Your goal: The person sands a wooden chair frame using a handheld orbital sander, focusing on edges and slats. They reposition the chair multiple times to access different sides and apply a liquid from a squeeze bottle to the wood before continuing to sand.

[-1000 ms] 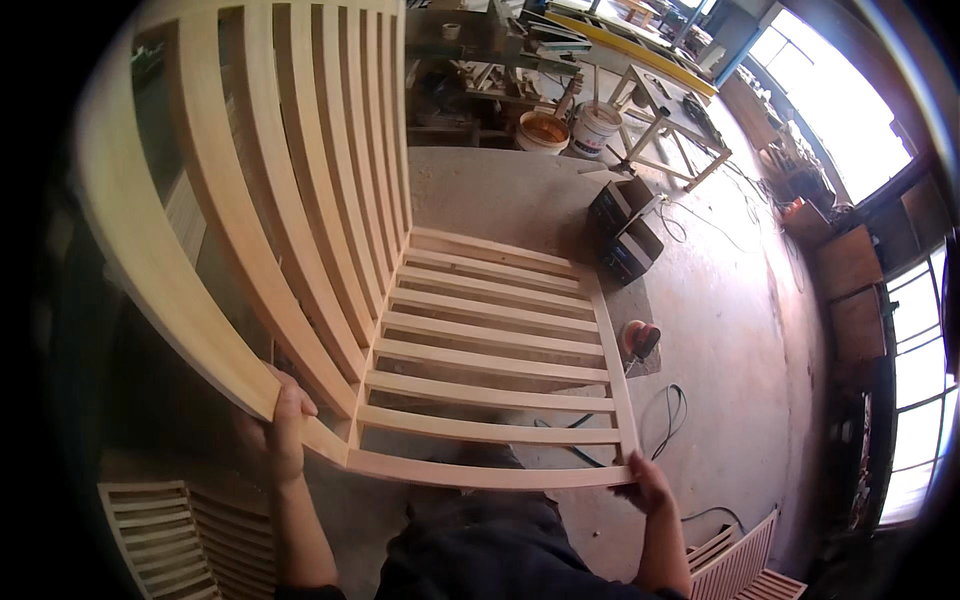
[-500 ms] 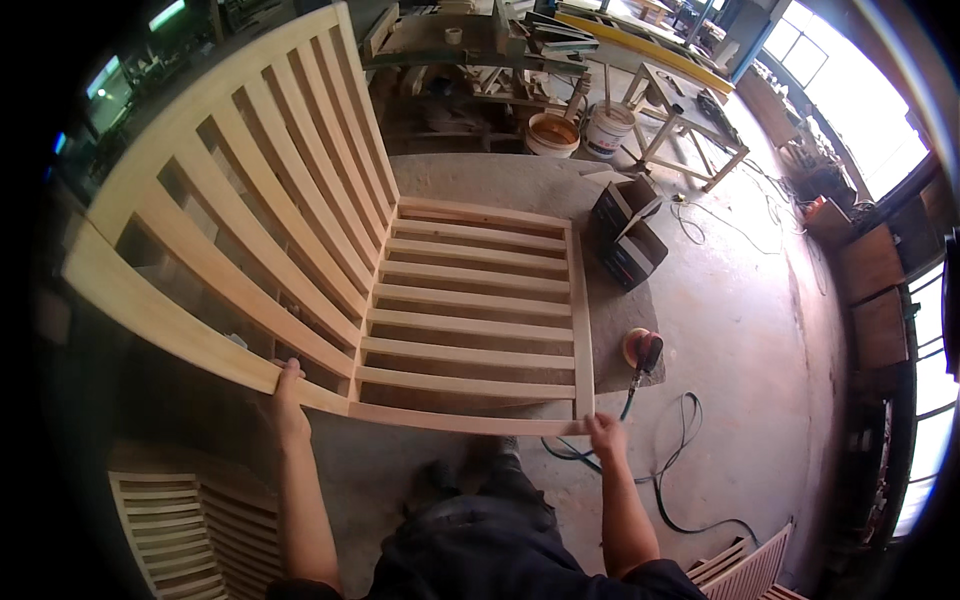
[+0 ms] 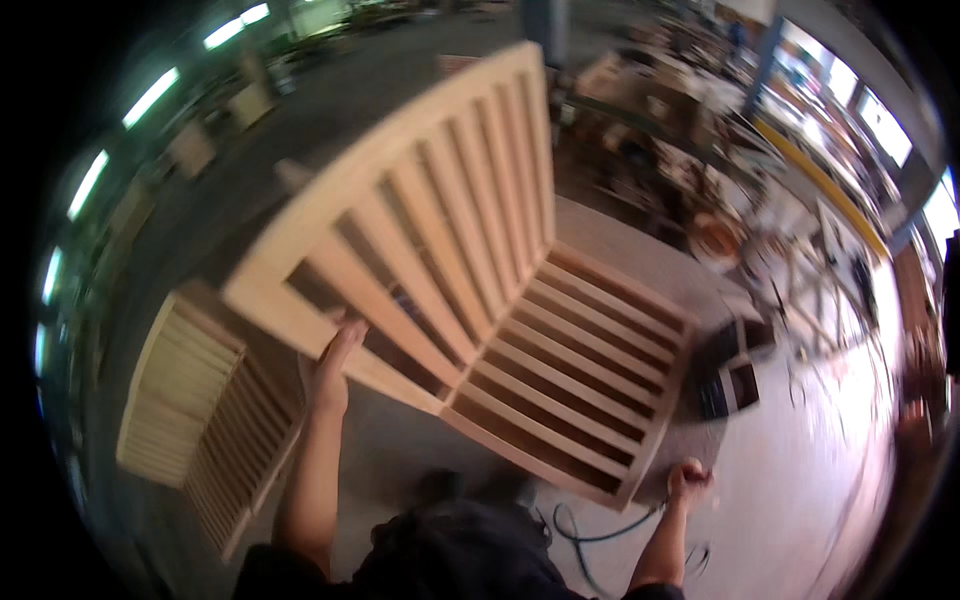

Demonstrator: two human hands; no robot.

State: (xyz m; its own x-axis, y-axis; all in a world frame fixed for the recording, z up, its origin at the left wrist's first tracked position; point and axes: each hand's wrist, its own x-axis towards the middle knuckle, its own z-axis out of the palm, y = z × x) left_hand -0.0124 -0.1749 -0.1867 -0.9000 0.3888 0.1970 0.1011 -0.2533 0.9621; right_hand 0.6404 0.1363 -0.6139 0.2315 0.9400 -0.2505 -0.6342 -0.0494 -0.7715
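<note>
You are carrying a large pale wooden slatted frame (image 3: 500, 330), two slatted panels joined at an angle like a bench seat and back, lifted off the concrete floor (image 3: 600, 240) and tilted, with its far end well out in front of you. Your left hand (image 3: 328, 375) lies against the near rail of the longer panel, fingers stretched upward along the wood, more a flat press than a closed grip. Your right hand (image 3: 690, 480) is at the low near corner of the shorter panel; it is blurred, so you cannot tell whether it is curled round the rail or only touching it.

The risk, as it looks: with one hand merely pressed flat, the frame could twist and slip. A dark hose or cable (image 3: 590, 530) loops on the floor just by your feet and could catch a step.

To your left, a second slatted wooden frame (image 3: 190, 400) lies close beside you. To the right stands a dark boxy machine (image 3: 735, 375) near the frame's corner, and cluttered wooden workbenches (image 3: 690, 140) lie beyond. The open floor is mainly ahead and to the right.
</note>
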